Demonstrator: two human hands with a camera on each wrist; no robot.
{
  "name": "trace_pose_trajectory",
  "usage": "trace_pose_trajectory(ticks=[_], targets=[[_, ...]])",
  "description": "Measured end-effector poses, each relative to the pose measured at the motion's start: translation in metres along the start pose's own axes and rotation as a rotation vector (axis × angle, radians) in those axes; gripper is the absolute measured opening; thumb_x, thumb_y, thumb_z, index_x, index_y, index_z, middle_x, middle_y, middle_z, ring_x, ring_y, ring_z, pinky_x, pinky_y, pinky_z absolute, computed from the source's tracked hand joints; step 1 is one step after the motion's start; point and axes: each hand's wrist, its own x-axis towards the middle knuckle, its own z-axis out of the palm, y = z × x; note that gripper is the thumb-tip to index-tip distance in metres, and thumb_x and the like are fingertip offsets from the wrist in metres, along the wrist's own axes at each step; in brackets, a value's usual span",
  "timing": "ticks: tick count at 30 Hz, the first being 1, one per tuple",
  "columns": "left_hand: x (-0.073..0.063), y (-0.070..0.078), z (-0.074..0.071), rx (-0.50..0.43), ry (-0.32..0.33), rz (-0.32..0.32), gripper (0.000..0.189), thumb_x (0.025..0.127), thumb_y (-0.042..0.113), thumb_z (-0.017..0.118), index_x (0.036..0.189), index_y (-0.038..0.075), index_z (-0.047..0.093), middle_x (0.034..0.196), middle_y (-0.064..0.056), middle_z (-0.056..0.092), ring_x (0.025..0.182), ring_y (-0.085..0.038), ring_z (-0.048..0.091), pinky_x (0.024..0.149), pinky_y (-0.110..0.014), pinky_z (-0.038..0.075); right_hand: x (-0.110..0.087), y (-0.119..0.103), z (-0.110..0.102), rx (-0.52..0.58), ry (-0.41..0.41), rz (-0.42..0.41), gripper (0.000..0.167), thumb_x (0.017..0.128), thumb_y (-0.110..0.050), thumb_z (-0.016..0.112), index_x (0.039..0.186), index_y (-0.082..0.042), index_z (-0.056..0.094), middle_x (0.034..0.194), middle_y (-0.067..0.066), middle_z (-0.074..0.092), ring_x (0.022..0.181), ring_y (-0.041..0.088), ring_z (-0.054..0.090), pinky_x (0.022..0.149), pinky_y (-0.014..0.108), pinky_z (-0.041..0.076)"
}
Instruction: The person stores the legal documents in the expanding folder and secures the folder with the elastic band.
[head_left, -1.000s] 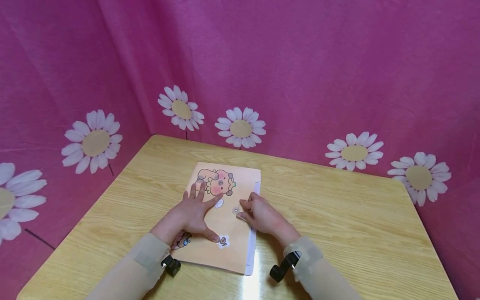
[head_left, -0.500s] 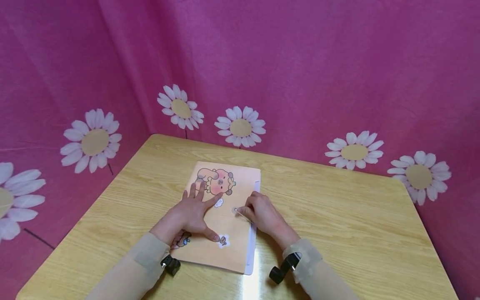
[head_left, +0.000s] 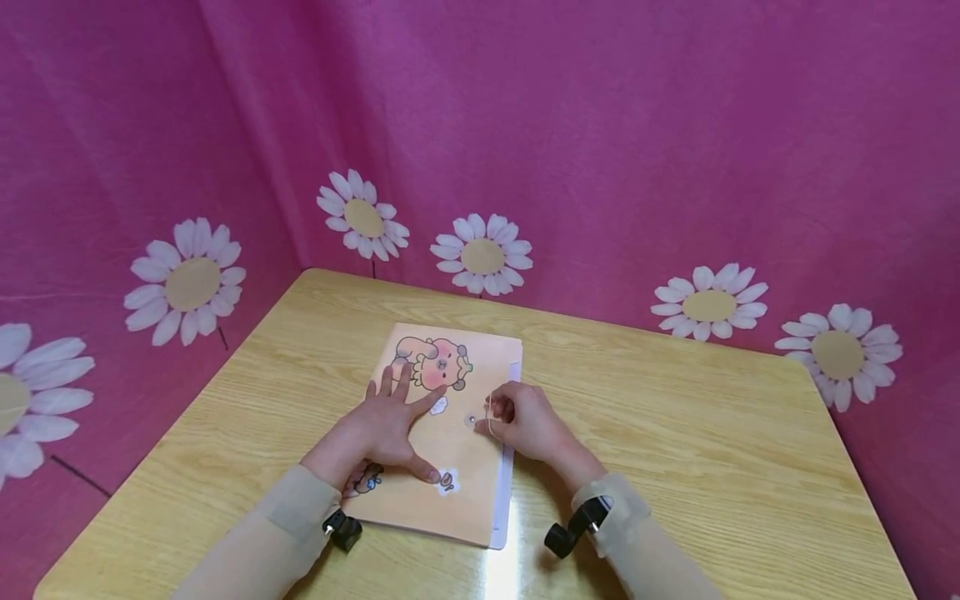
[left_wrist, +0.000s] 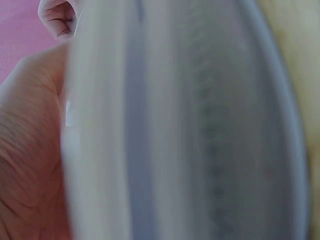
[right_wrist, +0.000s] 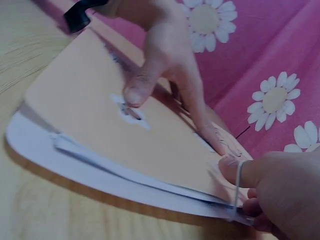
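A peach folder (head_left: 476, 508) with a cartoon bear on its cover lies on the table, white sheets showing along its right edge. My left hand (head_left: 386, 429) rests on the cover, fingers spread. At that right edge, my right hand (head_left: 528, 423) has its fingers curled and holds a thin white elastic cord (right_wrist: 239, 175), which passes over the thumb and down to the folder's edge. The thumb tip is beside a small round button (head_left: 471, 420) on the cover. Up close and blurred, the folder's layered edge (left_wrist: 200, 125) fills most of the left wrist view.
The folder lies on a wooden table (head_left: 675, 433). Behind and to the left hangs a pink curtain (head_left: 600, 125) with printed daisies. A black wrist camera (head_left: 573, 529) is strapped to the right forearm, another black camera (head_left: 342, 531) to the left.
My right hand has shifted slightly right and turned, so the white cord now shows looped over it; earlier it stretched from near the button. The left hand and folder stay put.
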Motion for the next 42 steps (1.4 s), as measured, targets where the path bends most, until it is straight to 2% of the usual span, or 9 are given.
trace_pose_trajectory(ticks=[9,14,22,28,33,37,42], targets=[[0.001,0.000,0.001,0.002,-0.001,-0.008,0.136,0.056,0.087,0.080,0.169,0.038,0.023,0.172,-0.027,-0.007,0.154,-0.055,-0.010,0.122,-0.067,0.004,0.008,0.000,-0.007,0.014,-0.094,0.011,0.027,0.083,-0.011,0.087,0.101,-0.002,0.068,0.079,0.001,0.060,0.071,0.014,0.056,0.063,0.027,0.047],[0.000,-0.001,0.001,0.011,0.009,0.007,0.136,0.056,0.086,0.081,0.170,0.036,0.024,0.171,-0.030,-0.005,0.154,-0.057,-0.008,0.121,-0.068,0.006,0.014,-0.003,-0.011,0.013,-0.120,-0.013,0.025,0.081,-0.001,0.081,0.101,-0.001,0.067,0.079,0.003,0.060,0.070,0.013,0.055,0.062,0.027,0.047],[0.000,0.000,0.000,0.021,0.016,0.021,0.135,0.058,0.086,0.081,0.170,0.034,0.025,0.171,-0.031,-0.003,0.154,-0.057,-0.007,0.121,-0.069,0.007,0.018,-0.008,-0.018,0.022,-0.194,0.003,0.028,0.081,0.008,0.072,0.108,0.002,0.066,0.084,0.004,0.060,0.076,0.014,0.056,0.066,0.027,0.047],[0.001,0.000,0.000,0.023,0.013,0.018,0.135,0.058,0.086,0.081,0.169,0.035,0.025,0.171,-0.030,-0.004,0.154,-0.057,-0.007,0.121,-0.069,0.007,0.021,-0.005,-0.020,0.035,-0.231,-0.012,0.029,0.081,0.006,0.077,0.106,0.001,0.066,0.084,0.004,0.061,0.075,0.013,0.056,0.066,0.026,0.048],[0.000,0.001,-0.001,0.030,0.012,0.017,0.135,0.058,0.086,0.080,0.170,0.035,0.025,0.171,-0.030,-0.004,0.154,-0.057,-0.007,0.121,-0.069,0.007,0.024,-0.008,-0.020,0.048,-0.221,-0.019,0.029,0.079,0.001,0.082,0.104,0.001,0.067,0.082,0.006,0.062,0.073,0.012,0.055,0.066,0.027,0.048],[0.000,0.001,-0.002,0.035,0.013,0.013,0.135,0.058,0.086,0.081,0.170,0.035,0.025,0.171,-0.031,-0.003,0.154,-0.057,-0.006,0.121,-0.069,0.008,0.027,-0.014,-0.017,0.048,-0.181,-0.026,0.032,0.078,-0.007,0.087,0.103,0.001,0.068,0.081,0.007,0.062,0.072,0.013,0.055,0.066,0.028,0.047],[0.000,0.001,-0.001,0.027,0.016,0.017,0.135,0.058,0.086,0.081,0.170,0.034,0.025,0.171,-0.032,-0.003,0.154,-0.058,-0.006,0.121,-0.069,0.008,0.028,-0.017,-0.009,0.004,-0.158,-0.049,0.034,0.075,-0.011,0.088,0.101,0.001,0.068,0.080,0.005,0.062,0.073,0.013,0.055,0.067,0.029,0.048]])
